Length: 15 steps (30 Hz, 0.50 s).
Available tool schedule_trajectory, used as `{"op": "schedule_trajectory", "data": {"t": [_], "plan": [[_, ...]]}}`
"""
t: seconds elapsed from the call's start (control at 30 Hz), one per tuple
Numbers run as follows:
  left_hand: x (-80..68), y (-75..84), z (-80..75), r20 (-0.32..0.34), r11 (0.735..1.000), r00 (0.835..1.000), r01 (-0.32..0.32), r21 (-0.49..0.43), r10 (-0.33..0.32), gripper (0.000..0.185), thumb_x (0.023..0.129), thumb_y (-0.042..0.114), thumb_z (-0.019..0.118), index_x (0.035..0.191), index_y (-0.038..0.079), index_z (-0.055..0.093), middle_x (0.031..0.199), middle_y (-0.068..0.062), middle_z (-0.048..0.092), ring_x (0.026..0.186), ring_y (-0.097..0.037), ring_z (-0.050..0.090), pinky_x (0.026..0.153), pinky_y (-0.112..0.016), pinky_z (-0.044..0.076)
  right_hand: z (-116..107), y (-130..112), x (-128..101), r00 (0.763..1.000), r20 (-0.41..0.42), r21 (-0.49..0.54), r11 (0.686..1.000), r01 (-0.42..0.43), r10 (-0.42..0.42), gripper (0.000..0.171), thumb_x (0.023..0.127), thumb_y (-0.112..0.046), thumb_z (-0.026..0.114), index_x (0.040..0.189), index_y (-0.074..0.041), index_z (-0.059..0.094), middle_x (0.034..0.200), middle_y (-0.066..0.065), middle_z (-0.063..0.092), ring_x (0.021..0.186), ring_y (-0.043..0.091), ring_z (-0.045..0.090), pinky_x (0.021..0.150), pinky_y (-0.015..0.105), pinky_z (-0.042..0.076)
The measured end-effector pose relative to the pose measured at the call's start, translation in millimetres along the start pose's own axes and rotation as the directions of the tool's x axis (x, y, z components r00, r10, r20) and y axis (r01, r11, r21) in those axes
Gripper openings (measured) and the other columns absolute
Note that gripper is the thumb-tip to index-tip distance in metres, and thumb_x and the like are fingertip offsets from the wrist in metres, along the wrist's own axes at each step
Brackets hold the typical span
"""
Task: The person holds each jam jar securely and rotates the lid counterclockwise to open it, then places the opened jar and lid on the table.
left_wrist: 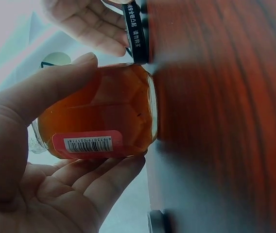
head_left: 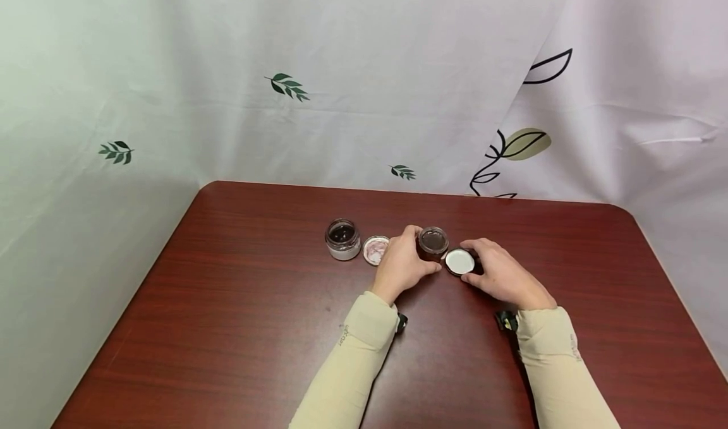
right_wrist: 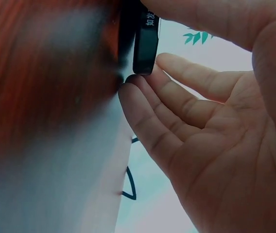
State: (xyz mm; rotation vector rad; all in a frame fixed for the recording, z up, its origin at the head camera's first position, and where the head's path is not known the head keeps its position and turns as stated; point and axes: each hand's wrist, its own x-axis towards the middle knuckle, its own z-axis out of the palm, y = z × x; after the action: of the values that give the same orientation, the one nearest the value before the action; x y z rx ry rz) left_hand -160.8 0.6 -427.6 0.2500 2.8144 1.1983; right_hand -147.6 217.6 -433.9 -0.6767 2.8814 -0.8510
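My left hand holds an uncapped glass jar upright, thumb on one side and fingers on the other. In the left wrist view the jar has amber contents and a red label with a barcode. Just to its right, my right hand pinches a black-edged jar lid, its white inner face up. The right wrist view shows white lettering on the side of this lid, which is low at the tabletop.
Left of the hands stands a second open glass jar with dark contents. Between it and my left hand lies another lid, its smeared white inside facing up. The brown wooden table meets a white leaf-printed curtain behind.
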Motion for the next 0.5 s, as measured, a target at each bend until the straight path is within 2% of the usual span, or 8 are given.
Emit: {"op": "schedule_trajectory", "data": {"t": [0.5], "plan": [[-3.7, -1.3, 0.3, -0.009, 1.0, 1.0, 0.007, 0.0, -0.007, 0.072, 0.071, 0.024, 0.093, 0.13, 0.006, 0.057, 0.114, -0.01, 0.071, 0.104, -0.022, 0.068, 0.09, -0.034, 0.052, 5.3, -1.7, 2.5, 1.0, 0.016, -0.019, 1.0, -0.014, 0.015, 0.054, 0.081, -0.003, 0.078, 0.128, 0.011, 0.055, 0.123, 0.025, 0.059, 0.115, 0.039, 0.053, 0.098, 0.054, 0.043]]}}
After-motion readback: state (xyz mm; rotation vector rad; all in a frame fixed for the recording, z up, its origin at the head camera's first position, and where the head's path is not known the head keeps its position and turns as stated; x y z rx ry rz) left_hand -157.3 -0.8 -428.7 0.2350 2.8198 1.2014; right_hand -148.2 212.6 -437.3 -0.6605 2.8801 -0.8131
